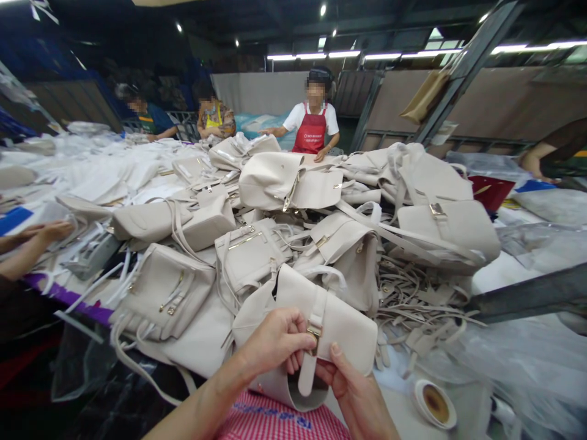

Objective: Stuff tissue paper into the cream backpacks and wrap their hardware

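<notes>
A cream backpack rests at my lap, its front flap facing up. Down the flap runs a short strap with a gold buckle. My left hand is closed, thumb and fingers pinching the strap at the buckle. Thumb on top and fingers underneath, my right hand grips the lower edge of the flap. Beneath the flap, part of the bag's open mouth shows dark; the fingertips under it are hidden.
Cream bags lie heaped across the table. Loose straps pile up at the right, near a tape roll and a metal bar. A co-worker in a red apron stands opposite; another person's hands are at left.
</notes>
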The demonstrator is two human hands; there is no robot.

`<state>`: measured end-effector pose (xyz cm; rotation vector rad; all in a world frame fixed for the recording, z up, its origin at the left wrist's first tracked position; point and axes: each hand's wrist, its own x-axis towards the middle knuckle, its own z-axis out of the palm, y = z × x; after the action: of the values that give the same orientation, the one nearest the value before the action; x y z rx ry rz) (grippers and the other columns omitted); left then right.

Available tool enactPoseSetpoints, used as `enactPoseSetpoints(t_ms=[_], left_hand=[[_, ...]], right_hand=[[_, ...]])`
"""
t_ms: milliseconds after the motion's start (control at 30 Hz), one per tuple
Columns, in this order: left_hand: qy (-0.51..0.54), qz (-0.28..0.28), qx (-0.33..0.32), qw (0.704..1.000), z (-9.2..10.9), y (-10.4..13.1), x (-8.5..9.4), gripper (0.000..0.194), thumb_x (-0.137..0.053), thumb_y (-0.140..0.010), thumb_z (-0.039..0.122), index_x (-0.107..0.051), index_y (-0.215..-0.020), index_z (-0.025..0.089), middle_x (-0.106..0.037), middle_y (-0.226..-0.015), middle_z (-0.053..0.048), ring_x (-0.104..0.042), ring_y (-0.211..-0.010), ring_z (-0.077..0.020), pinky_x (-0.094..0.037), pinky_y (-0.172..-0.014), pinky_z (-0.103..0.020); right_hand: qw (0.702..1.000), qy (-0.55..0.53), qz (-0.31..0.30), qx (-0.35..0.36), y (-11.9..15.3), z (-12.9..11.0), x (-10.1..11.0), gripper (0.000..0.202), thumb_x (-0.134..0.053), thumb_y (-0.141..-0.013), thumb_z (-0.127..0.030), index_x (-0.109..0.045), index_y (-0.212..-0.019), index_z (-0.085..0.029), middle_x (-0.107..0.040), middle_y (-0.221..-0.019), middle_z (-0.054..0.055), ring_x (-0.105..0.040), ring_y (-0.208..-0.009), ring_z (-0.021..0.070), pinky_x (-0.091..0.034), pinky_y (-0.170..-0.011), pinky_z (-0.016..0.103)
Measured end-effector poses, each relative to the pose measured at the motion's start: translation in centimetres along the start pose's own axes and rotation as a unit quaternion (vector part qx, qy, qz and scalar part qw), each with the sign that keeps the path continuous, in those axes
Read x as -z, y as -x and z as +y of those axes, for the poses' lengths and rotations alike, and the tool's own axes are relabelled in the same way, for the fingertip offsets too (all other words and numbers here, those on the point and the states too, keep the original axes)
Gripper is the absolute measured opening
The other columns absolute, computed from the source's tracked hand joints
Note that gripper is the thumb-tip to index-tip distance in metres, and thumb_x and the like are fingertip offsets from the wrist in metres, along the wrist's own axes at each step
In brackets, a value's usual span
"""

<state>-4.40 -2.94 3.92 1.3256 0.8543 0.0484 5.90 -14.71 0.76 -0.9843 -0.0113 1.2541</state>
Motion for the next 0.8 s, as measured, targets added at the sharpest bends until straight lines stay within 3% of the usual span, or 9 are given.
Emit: enactPoseSetpoints(t_ms=[100,167,267,400,500,600,700,800], left_hand=[[-0.025,0.0,-0.022,0.999,-0.6,-0.2,0.0,0.014,-0.054,-0.076,0.033,-0.048,-0.072,0.02,-0.052,-0.049,0.004,-0.05,-0.041,-0.0124,-0.038,-0.042,-0.022],[-0.104,0.054,-0.072,0.991,-0.8,-0.1,-0.3,0.013,-0.051,-0.079,0.03,-0.049,-0.069,0.021,-0.053,-0.054,0.001,-0.052,-0.049,-0.0146,-0.04,-0.049,-0.024],[-0.235,0.166,-0.119,0.95,-0.7,0.1,-1.1,0.012,-0.053,-0.078,0.023,-0.048,-0.066,0.022,-0.051,-0.058,-0.001,-0.054,-0.06,-0.0192,-0.04,-0.062,-0.031],[-0.355,0.207,-0.068,0.909,-0.1,0.2,-2.0,0.004,-0.051,-0.077,0.018,-0.053,-0.075,0.021,-0.051,-0.06,-0.003,-0.056,-0.063,-0.0249,-0.038,-0.067,-0.037],[-0.4,0.213,-0.071,0.889,-0.1,0.1,-2.0,0.01,-0.048,-0.078,0.016,-0.056,-0.081,0.02,-0.055,-0.064,-0.006,-0.057,-0.066,-0.0256,-0.037,-0.068,-0.035],[-0.362,0.231,-0.111,0.896,-0.5,-0.1,-1.6,0.009,-0.048,-0.076,0.016,-0.053,-0.071,0.021,-0.051,-0.059,-0.001,-0.052,-0.06,-0.0198,-0.035,-0.063,-0.03],[-0.225,0.232,-0.131,0.937,-1.1,0.0,-0.5,0.014,-0.047,-0.073,0.018,-0.045,-0.06,0.021,-0.043,-0.052,0.003,-0.043,-0.051,-0.0137,-0.03,-0.055,-0.025],[-0.053,0.174,-0.124,0.975,-1.5,1.5,1.8,0.012,-0.046,-0.073,0.026,-0.042,-0.063,0.021,-0.037,-0.046,0.007,-0.033,-0.043,-0.0104,-0.027,-0.047,-0.023]], right_hand=[[0.999,0.021,0.026,0.006,-0.1,0.2,0.1,0.06,-0.083,-0.065,-0.037,-0.065,-0.118,-0.013,-0.075,-0.103,0.013,-0.071,-0.094,0.0304,-0.055,-0.087,0.047],[0.998,0.048,0.049,0.008,-0.2,0.3,0.0,0.058,-0.082,-0.065,-0.039,-0.067,-0.115,-0.014,-0.076,-0.101,0.012,-0.071,-0.093,0.0304,-0.055,-0.087,0.045],[0.992,0.091,0.083,0.023,-0.3,0.5,-0.2,0.051,-0.082,-0.065,-0.038,-0.07,-0.109,-0.015,-0.077,-0.096,0.009,-0.07,-0.095,0.0305,-0.056,-0.086,0.042],[0.97,0.192,0.145,0.045,-0.4,0.4,-0.2,0.036,-0.084,-0.062,-0.034,-0.075,-0.092,-0.016,-0.078,-0.089,0.006,-0.07,-0.096,0.0303,-0.055,-0.085,0.036],[0.968,0.208,0.139,0.036,-0.4,0.5,-0.4,0.037,-0.083,-0.063,-0.036,-0.075,-0.092,-0.014,-0.078,-0.091,0.008,-0.07,-0.095,0.03,-0.055,-0.085,0.035],[0.992,0.094,0.079,0.02,-0.7,0.6,-1.0,0.049,-0.082,-0.065,-0.037,-0.069,-0.106,-0.012,-0.077,-0.095,0.01,-0.071,-0.095,0.0298,-0.058,-0.084,0.039],[0.999,-0.01,0.05,0.011,-1.4,-0.1,-1.5,0.062,-0.081,-0.066,-0.033,-0.06,-0.121,-0.013,-0.077,-0.098,0.01,-0.071,-0.096,0.0284,-0.059,-0.084,0.04],[0.997,-0.046,0.06,0.008,-2.1,-1.2,-1.8,0.066,-0.082,-0.067,-0.027,-0.056,-0.126,-0.015,-0.078,-0.094,0.008,-0.073,-0.091,0.0253,-0.061,-0.079,0.036]])
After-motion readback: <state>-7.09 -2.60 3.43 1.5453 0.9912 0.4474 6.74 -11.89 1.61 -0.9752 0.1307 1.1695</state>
